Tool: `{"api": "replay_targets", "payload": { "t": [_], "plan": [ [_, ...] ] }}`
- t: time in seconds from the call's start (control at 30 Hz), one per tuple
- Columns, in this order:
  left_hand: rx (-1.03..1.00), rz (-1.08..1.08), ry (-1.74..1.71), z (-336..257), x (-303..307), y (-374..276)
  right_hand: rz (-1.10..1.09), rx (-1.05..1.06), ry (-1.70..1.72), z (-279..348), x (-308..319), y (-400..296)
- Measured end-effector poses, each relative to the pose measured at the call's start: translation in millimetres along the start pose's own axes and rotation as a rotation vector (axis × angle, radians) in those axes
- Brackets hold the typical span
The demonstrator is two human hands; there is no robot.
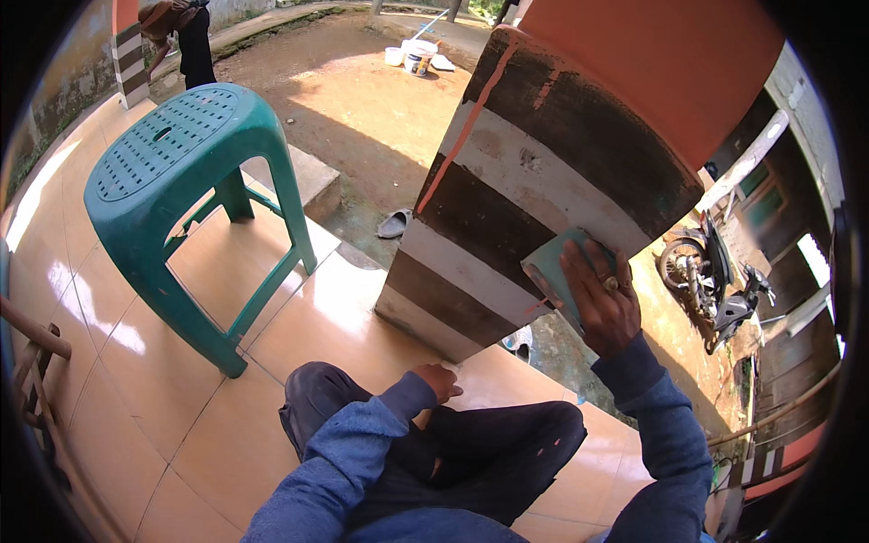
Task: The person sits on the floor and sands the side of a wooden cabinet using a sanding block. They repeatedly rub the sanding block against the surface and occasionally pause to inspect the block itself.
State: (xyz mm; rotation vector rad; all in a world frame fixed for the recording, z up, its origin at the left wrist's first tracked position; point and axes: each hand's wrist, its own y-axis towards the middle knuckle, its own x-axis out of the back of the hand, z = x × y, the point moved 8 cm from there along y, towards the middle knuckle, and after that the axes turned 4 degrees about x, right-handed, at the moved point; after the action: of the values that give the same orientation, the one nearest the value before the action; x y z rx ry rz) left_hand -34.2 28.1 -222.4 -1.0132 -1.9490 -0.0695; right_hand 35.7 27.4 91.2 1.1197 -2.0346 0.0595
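Note:
My right hand [604,298] presses a green sheet [548,261], which looks like sandpaper, flat against the right side of a square pillar. Orange-red smears mark the sheet's lower left edge. The pillar's base [523,163] has dark brown and grey bands, and a long orange drip runs down its left edge. Above the bands the pillar is painted orange [652,68]. My left hand [438,383] hovers over my crossed legs, near the pillar's foot. Its fingers look curled, but the palm is hidden, so I cannot tell whether it holds anything.
A green plastic stool [193,176] stands on the glossy tiled floor [197,434] to the left. Shoes [395,222] lie beyond the floor's edge. Paint buckets [417,58] sit in the yard. A person [183,34] bends by another striped pillar [130,61]. A motorcycle [709,278] is parked at right.

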Motion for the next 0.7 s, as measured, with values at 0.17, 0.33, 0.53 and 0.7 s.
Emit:
{"api": "replay_targets", "payload": {
  "t": [0.17, 0.33, 0.53, 0.7],
  "plan": [
    [-0.068, 0.11, 0.011, -13.3, -13.6, 5.4, 0.036, -0.014, 0.028, 5.1, -7.3, 12.6],
    [0.008, 0.137, 0.036, 5.9, -27.1, 11.5, -0.252, 0.07, 0.137, 41.8, -21.2, 126.0],
    [0.133, 0.06, 0.048, 39.5, -18.0, 9.8, -0.257, 0.041, 0.128, 49.7, -31.0, 139.1],
    [0.076, 0.038, 0.031, 17.2, -5.7, 3.1, -0.052, -0.045, 0.062, 9.2, -9.4, 2.0]
  ]
}}
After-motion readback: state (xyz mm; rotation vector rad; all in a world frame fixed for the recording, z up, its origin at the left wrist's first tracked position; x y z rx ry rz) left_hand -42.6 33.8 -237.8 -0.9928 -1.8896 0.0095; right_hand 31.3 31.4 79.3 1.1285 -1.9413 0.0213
